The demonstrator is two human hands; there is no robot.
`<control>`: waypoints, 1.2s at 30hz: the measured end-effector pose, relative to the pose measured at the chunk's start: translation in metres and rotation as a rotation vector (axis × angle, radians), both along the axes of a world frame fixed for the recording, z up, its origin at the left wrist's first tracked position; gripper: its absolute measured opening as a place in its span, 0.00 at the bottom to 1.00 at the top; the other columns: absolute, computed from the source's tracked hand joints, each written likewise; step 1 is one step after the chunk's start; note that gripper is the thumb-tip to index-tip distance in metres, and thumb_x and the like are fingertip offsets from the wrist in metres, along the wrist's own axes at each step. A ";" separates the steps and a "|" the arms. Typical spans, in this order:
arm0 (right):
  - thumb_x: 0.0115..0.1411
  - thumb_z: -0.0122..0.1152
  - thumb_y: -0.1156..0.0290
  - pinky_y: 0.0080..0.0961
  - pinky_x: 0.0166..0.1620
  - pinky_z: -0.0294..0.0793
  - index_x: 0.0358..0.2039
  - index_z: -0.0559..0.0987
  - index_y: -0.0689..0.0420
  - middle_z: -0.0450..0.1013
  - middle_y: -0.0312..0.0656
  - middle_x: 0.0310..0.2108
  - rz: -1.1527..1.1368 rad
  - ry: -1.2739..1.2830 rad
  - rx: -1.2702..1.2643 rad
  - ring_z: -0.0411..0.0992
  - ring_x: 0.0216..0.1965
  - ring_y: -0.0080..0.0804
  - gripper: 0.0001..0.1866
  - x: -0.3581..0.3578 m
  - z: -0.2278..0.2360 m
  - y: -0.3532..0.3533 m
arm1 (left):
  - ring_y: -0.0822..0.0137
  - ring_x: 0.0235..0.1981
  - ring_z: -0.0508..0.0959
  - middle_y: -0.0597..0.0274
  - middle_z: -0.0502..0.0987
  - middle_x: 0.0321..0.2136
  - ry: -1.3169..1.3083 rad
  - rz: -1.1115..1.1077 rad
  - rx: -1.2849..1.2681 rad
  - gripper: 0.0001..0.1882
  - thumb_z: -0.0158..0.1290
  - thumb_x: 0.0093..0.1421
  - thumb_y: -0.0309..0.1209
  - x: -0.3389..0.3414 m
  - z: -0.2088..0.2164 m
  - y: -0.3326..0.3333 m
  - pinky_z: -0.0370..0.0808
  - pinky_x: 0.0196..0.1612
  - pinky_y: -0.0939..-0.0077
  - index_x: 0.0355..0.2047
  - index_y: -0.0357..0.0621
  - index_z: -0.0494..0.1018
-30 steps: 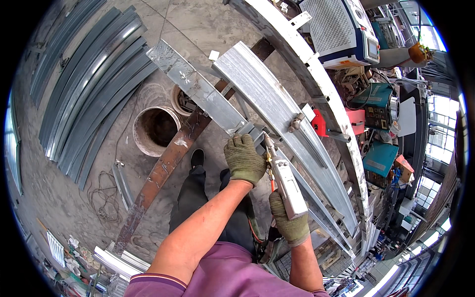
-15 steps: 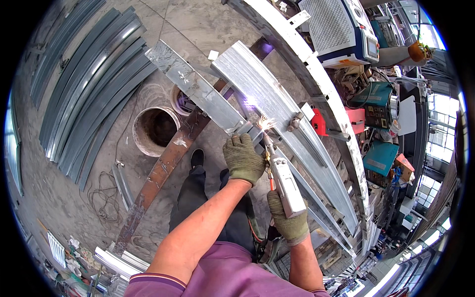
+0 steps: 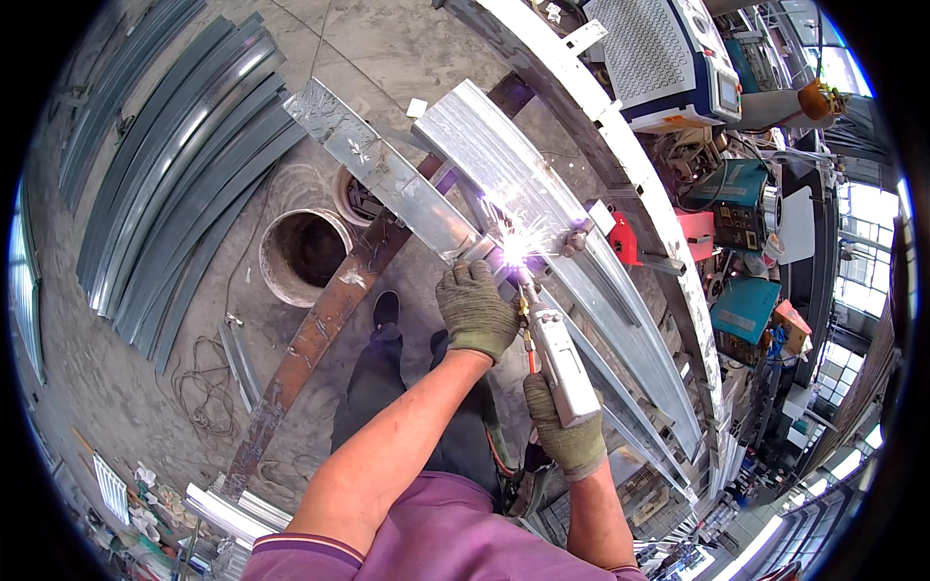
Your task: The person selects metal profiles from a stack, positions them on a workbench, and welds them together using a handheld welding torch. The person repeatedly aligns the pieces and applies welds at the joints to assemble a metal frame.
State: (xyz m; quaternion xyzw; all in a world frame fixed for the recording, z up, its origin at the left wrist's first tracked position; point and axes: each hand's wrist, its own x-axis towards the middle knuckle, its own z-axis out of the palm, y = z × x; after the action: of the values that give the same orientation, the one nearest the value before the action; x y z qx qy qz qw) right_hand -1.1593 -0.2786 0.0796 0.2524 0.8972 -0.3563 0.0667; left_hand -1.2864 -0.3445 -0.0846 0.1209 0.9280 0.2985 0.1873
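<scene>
In an olive work glove, my right hand [image 3: 565, 429] is wrapped round the grip of a white handheld laser welding gun [image 3: 565, 368]. Its nozzle points away from me, and a bright flash with flying sparks [image 3: 513, 248] hides the tip. My left hand [image 3: 477, 308], gloved the same, is closed with curled fingers over the near end of a grey galvanized metal profile [image 3: 387, 179], right beside the flash. That profile lies across a rusty steel beam [image 3: 291, 380]. Just to the right runs a wide bundle of galvanized profiles [image 3: 523, 165].
Long curved grey profiles [image 3: 184, 165] lie stacked on the floor at left. An open bucket [image 3: 302, 257] stands beside the rusty beam, with a smaller container [image 3: 351, 198] behind it. A white-edged steel beam [image 3: 668, 232] and teal machines [image 3: 744, 308] are at right. A cable [image 3: 205, 387] coils on the floor.
A large burst of light and sparks has appeared at the gun's nozzle, where only a small spray showed before. Both hands have stayed nearly in place.
</scene>
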 end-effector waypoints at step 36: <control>0.65 0.71 0.68 0.40 0.47 0.82 0.51 0.84 0.59 0.83 0.51 0.43 -0.037 -0.101 -0.040 0.84 0.44 0.51 0.16 -0.001 0.013 -0.004 | 0.44 0.56 0.73 0.39 0.73 0.52 0.111 0.025 0.086 0.31 0.60 0.59 0.50 -0.001 0.000 0.000 0.67 0.59 0.46 0.50 0.36 0.71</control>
State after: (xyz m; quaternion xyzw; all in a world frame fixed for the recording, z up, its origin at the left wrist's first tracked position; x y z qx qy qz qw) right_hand -1.1602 -0.2824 0.0922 0.2850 0.8807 -0.3620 0.1103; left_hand -1.2879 -0.3447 -0.0850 0.1334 0.9248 0.3332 0.1265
